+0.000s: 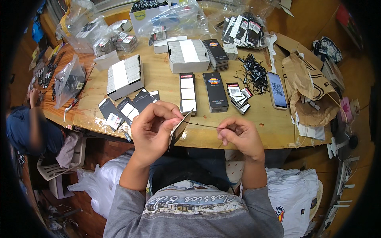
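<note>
My left hand (149, 135) pinches a dark hang tag (179, 129), seen almost edge-on, between thumb and fingers. From the tag a thin dark string (201, 125) stretches to the right. Its far end is pinched by thumb and fingers of my right hand (243, 137). Both hands are above the table's near edge. Just beyond them lie a stack of black tags with white stickers (187, 89) and a plain black stack (215, 93). To the left, several stickered tags (115, 113) are fanned out.
Boxes packed with cards (126, 75) stand on the table (158, 59). A tangle of black strings (255, 71), a lit phone (278, 90) and a paper bag (313, 87) lie to the right. Another person (33, 129) sits at far left. White shirts (293, 194) are piled lower right.
</note>
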Available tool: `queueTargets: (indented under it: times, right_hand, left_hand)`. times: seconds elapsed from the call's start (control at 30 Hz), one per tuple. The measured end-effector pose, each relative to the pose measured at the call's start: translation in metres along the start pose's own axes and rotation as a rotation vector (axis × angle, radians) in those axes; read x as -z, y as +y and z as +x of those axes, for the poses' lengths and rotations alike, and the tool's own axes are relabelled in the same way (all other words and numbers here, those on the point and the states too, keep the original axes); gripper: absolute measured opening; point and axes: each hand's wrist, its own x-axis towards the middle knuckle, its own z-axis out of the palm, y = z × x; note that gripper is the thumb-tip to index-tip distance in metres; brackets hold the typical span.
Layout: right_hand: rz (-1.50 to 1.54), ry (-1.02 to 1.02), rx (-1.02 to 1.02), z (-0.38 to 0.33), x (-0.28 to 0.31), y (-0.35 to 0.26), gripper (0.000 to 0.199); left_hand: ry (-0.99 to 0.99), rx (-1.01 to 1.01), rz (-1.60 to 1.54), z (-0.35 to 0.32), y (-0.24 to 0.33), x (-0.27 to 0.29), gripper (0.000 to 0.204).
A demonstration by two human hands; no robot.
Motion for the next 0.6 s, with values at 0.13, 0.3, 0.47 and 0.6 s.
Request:
queueTargets:
  times: [0.13,0.3,0.47,0.6]
  right_hand:
    - [-0.075,0.083,0.121,0.003,-0.009,-0.007,0.026]
    - [-0.48,0.05,0.376,0.009,-0.03,-0.018,0.02]
    - [-0.462,-0.12,0.315,0.011,-0.015,-0.022,0.01]
    - [-0.361,-0.039,0.335,0.012,-0.02,-0.015,0.01]
  left_hand:
    - [-0.121,0.007,-0.124,-0.003,-0.007,-0.004,0.014]
    - [-0.265,-0.03,-0.112,-0.008,-0.013,-0.017,0.022]
    - [-0.074,0.035,-0.395,0.003,-0.015,-0.009,0.022]
    - [0.051,0.205,-0.82,0.007,-0.011,-0.006,0.019]
